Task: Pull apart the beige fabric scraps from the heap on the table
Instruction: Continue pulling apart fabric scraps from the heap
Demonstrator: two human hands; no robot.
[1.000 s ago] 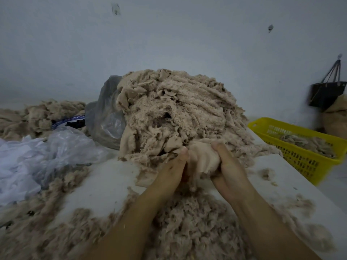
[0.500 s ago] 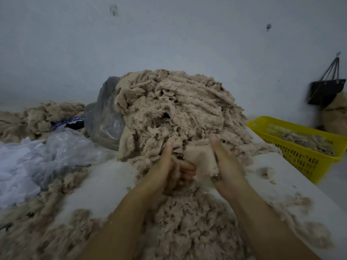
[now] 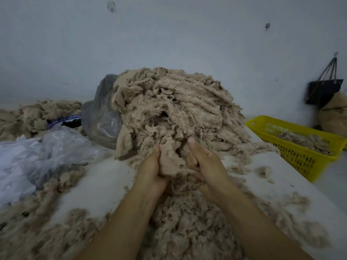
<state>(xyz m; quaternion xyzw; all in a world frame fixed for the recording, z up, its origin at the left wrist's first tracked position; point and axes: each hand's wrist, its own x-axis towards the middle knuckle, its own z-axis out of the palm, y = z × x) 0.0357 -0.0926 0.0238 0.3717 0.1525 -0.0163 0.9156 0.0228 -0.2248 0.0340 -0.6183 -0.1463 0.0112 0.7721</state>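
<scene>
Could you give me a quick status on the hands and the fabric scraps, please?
Left hand and right hand both gripping one beige scrap, front of heap. Scrap not yet apart. Nothing blocking.

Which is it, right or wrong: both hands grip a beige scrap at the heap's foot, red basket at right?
Wrong: head view shows a yellow basket, not red. Both left hand and right hand grip the scrap at the foot of the heap.
</scene>
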